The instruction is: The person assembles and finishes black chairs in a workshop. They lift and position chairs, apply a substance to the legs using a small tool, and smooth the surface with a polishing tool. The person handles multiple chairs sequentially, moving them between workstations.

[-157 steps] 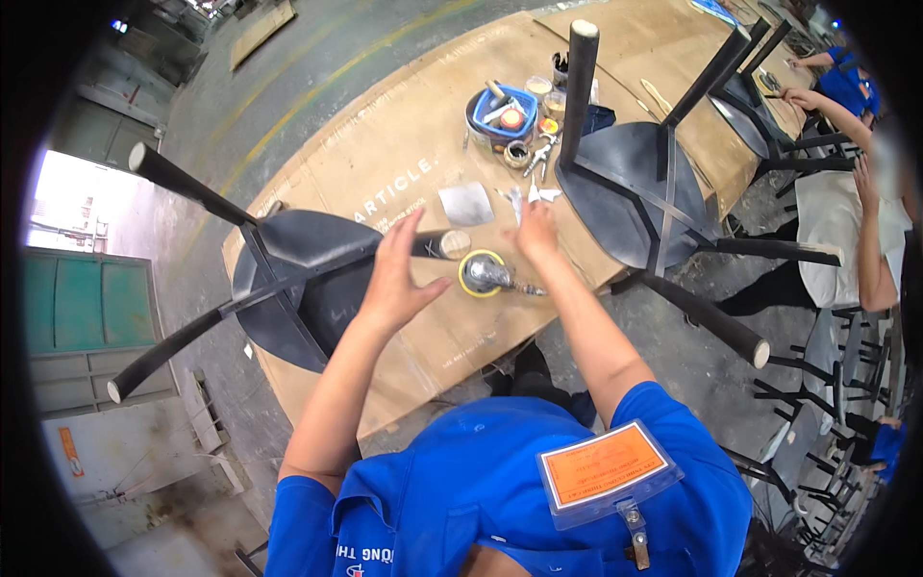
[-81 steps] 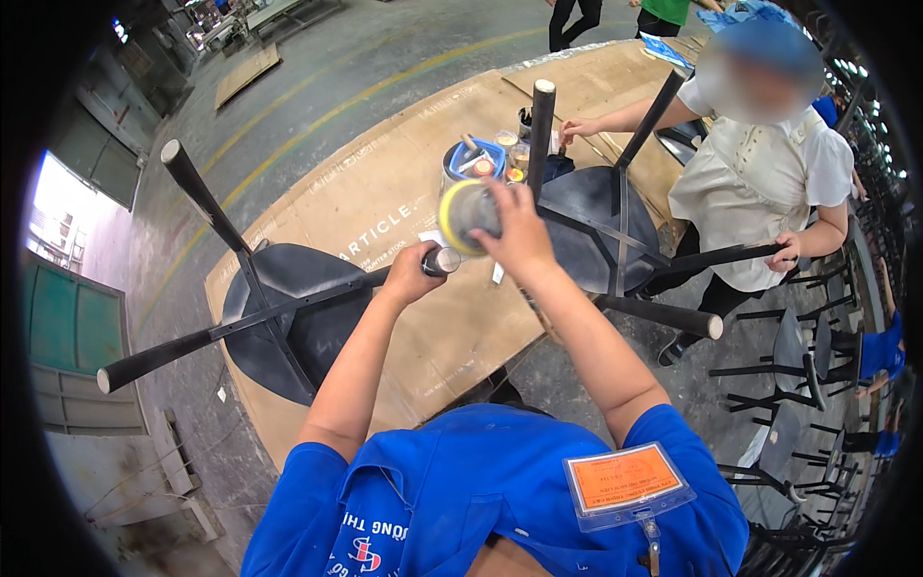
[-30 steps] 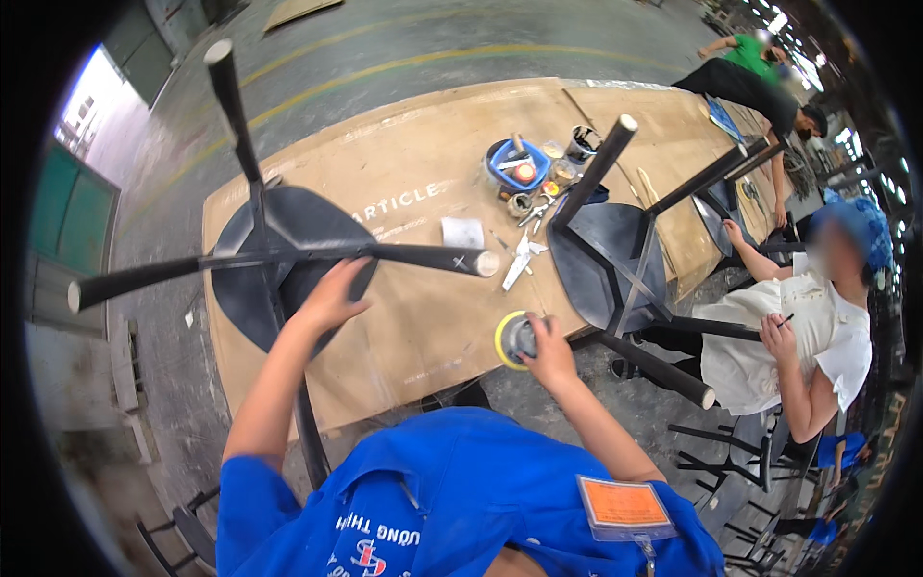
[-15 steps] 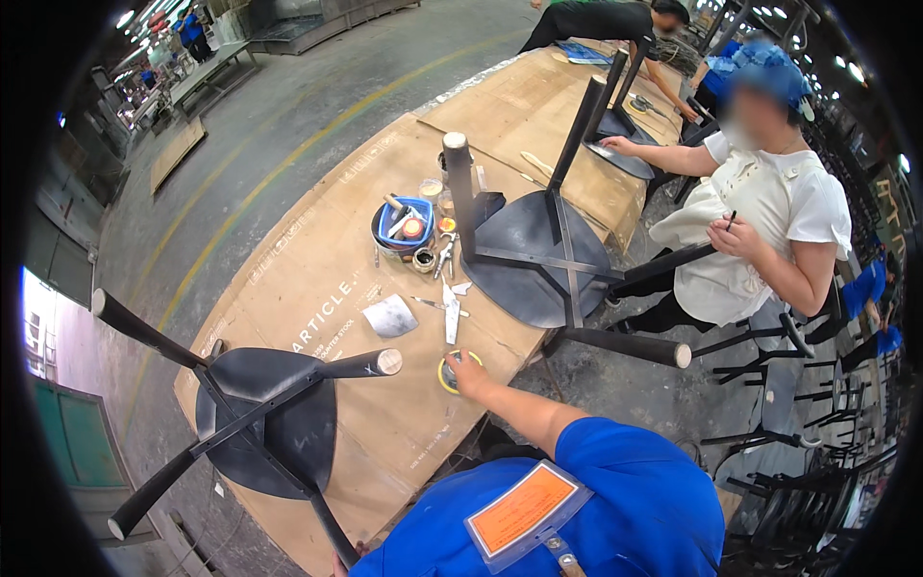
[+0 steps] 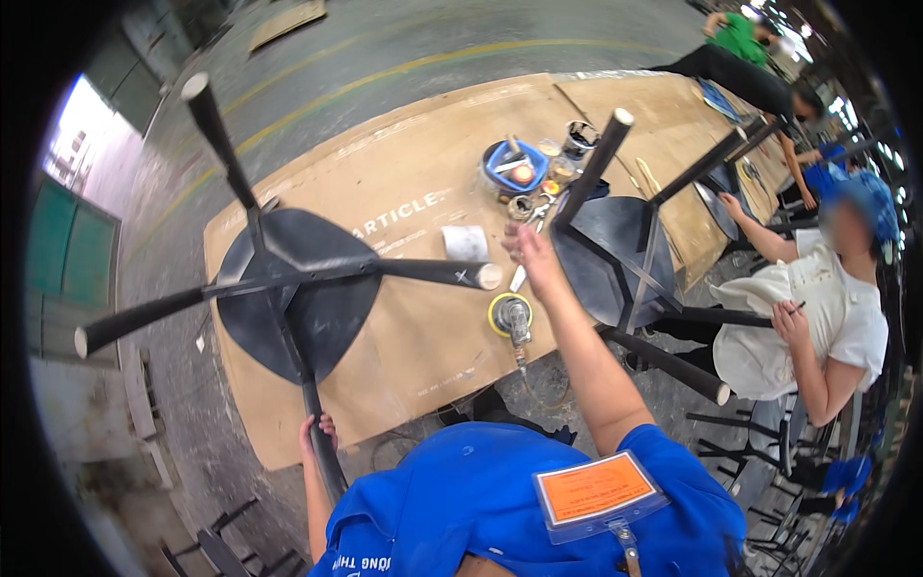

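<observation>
An upturned black stool [image 5: 288,341] lies seat-down on the cardboard-covered table, its four-way brace crossing the underside. My left hand [image 5: 315,438] is closed around the stool leg [image 5: 310,409] nearest me. Over the table's middle, my right hand [image 5: 534,260] reaches out with its fingers apart and slightly blurred, nothing visible in it. Just beyond its fingertips are an open jar [image 5: 520,207] and some metal hand tools [image 5: 541,207]. A scraper blade [image 5: 518,279] lies partly hidden by that hand. Nearer me rests a round sander [image 5: 511,315] with a yellow-rimmed pad and a hose.
A curled sheet of sandpaper [image 5: 465,243] lies left of my right hand. Farther back stands a blue tub [image 5: 517,165] of supplies. Another upturned stool [image 5: 611,255] is on the right, beside a co-worker in white [image 5: 817,298]. Cardboard [image 5: 413,375] covers the table.
My right hand has let go of the sander and moved forward toward the jar and tools. The view has swung left, showing my left hand on the stool leg more fully.
</observation>
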`<move>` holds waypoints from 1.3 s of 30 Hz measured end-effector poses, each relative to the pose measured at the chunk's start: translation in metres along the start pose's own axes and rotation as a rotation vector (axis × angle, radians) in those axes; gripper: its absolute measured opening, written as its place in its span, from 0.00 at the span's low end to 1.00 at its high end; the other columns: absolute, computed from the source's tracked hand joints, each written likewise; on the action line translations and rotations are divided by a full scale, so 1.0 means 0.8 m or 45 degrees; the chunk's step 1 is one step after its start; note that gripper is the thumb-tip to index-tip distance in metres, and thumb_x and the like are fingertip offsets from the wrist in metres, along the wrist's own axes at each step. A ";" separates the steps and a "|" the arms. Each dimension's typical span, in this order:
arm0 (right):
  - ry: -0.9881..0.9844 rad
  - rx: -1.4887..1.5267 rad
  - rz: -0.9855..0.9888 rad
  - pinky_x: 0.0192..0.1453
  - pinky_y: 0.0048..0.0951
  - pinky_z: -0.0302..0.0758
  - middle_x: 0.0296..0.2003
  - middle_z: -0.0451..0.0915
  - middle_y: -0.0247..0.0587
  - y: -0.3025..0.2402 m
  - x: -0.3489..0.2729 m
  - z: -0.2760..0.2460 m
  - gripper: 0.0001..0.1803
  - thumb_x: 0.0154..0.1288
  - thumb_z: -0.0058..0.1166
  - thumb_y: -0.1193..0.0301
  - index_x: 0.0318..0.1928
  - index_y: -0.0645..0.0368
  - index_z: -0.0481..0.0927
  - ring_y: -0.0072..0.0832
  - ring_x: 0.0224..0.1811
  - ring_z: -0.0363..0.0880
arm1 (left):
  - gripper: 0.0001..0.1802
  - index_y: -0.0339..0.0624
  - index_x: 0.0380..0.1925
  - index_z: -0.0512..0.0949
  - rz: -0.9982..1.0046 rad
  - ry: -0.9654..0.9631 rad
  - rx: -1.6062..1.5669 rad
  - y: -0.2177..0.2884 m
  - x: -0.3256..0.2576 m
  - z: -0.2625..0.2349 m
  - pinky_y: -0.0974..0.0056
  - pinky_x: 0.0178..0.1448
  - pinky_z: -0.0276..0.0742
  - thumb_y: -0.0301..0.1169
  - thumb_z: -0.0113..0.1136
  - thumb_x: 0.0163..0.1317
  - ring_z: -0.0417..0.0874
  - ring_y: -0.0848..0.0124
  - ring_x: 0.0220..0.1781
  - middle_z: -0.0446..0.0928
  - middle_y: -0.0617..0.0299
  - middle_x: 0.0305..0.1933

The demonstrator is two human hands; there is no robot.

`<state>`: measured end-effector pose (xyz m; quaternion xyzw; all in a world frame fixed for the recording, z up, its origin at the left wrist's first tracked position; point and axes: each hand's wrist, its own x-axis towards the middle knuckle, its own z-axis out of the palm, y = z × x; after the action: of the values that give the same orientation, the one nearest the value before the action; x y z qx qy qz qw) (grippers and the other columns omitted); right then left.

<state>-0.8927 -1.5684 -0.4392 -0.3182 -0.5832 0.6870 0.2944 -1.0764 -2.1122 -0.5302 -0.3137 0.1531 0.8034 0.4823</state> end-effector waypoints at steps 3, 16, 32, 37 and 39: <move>-0.406 0.014 -0.089 0.54 0.34 0.70 0.51 0.77 0.38 -0.078 -0.011 0.041 0.29 0.71 0.35 0.47 0.53 0.58 0.74 0.27 0.52 0.75 | 0.15 0.32 0.40 0.67 0.029 0.027 0.067 0.002 -0.005 0.001 0.69 0.36 0.76 0.30 0.56 0.58 0.75 0.73 0.31 0.72 0.57 0.35; 0.015 0.026 0.100 0.43 0.30 0.78 0.33 0.80 0.51 0.008 -0.084 0.092 0.23 0.75 0.29 0.60 0.49 0.67 0.71 0.36 0.36 0.81 | 0.15 0.32 0.35 0.66 0.334 0.274 0.615 0.088 -0.098 0.147 0.71 0.32 0.77 0.30 0.58 0.56 0.76 0.74 0.28 0.72 0.58 0.30; -0.373 -0.231 0.404 0.47 0.24 0.72 0.36 0.79 0.40 0.039 -0.058 0.058 0.17 0.72 0.41 0.63 0.49 0.62 0.75 0.23 0.40 0.77 | 0.41 0.57 0.69 0.48 1.174 0.549 0.969 -0.125 -0.188 0.310 0.63 0.45 0.81 0.37 0.56 0.58 0.79 0.56 0.48 0.69 0.43 0.53; -0.900 -0.496 0.396 0.56 0.28 0.70 0.48 0.77 0.39 0.036 -0.024 0.035 0.17 0.69 0.47 0.61 0.53 0.56 0.74 0.28 0.48 0.76 | 0.50 0.60 0.71 0.41 1.187 0.449 1.117 -0.154 -0.195 0.330 0.65 0.39 0.79 0.28 0.53 0.47 0.76 0.59 0.48 0.57 0.45 0.66; -0.785 -0.321 0.772 0.51 0.29 0.73 0.47 0.78 0.40 0.050 0.004 0.014 0.16 0.69 0.48 0.61 0.51 0.57 0.75 0.28 0.46 0.78 | 0.51 0.58 0.71 0.42 1.212 0.425 1.241 -0.153 -0.191 0.335 0.66 0.39 0.78 0.27 0.53 0.46 0.75 0.59 0.49 0.53 0.49 0.69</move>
<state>-0.9045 -1.5785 -0.4776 -0.2885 -0.6032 0.7285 -0.1489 -1.0137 -2.0090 -0.2212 -0.0798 0.6887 0.7081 0.1339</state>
